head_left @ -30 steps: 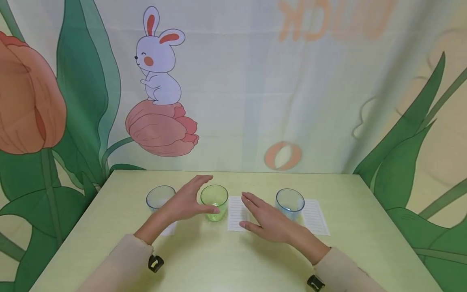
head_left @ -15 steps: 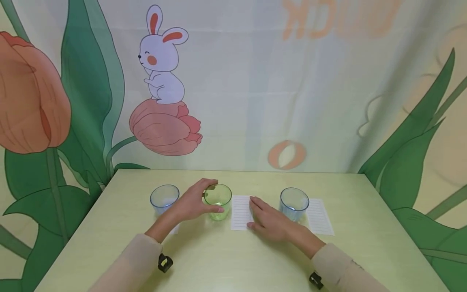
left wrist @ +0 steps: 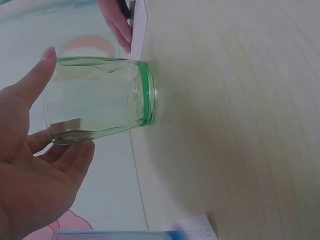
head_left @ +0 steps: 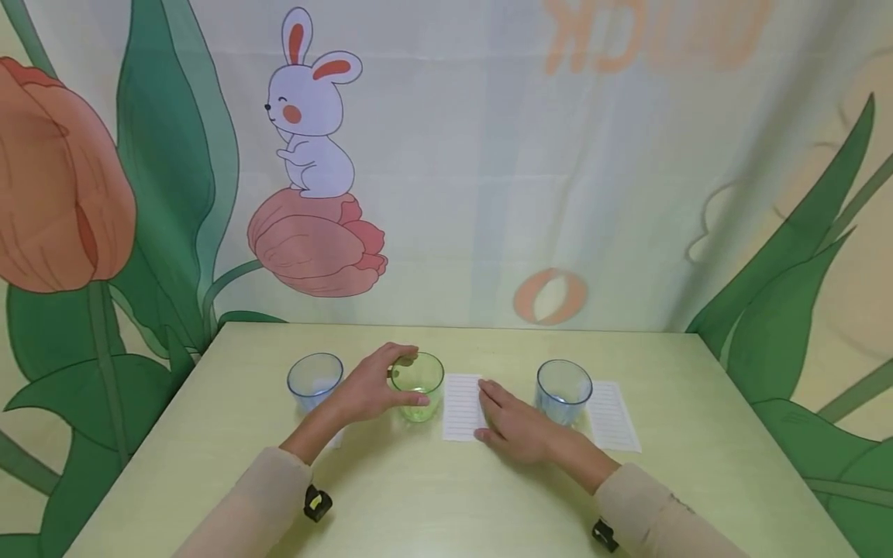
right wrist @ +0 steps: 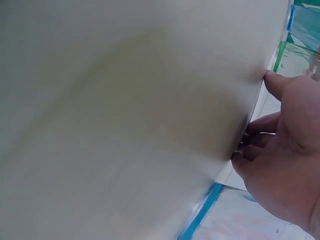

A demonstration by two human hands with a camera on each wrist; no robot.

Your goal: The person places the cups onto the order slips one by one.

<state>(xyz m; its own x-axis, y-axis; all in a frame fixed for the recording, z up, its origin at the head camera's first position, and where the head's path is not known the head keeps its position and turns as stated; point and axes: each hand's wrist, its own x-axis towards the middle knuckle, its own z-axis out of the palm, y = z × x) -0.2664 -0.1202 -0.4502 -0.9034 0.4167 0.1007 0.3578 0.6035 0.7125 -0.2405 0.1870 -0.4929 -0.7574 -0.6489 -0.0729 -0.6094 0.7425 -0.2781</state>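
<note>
A green drinking glass [head_left: 430, 377] stands upright near the middle of the table. My left hand [head_left: 368, 394] grips it from the left, thumb on its near side and fingers behind it; in the left wrist view the thumb and fingers lie along the glass [left wrist: 100, 95] near its rim. Just right of the glass is a white lined sheet of paper [head_left: 460, 409]. My right hand [head_left: 519, 428] rests at that sheet's right edge, palm down, with thumb and fingertips down at the surface in the right wrist view. The hand covers part of the sheet.
A blue glass [head_left: 315, 378] stands left of my left hand, a bit of paper [head_left: 336, 440] showing below it. Another blue glass [head_left: 563, 391] stands behind my right wrist, beside a lined sheet [head_left: 614, 418]. A printed curtain [head_left: 446, 194] hangs behind the table [head_left: 446, 504].
My left hand has closed in on the green glass and now holds it. My right hand has come down onto the edge of the paper. The view has shifted slightly.
</note>
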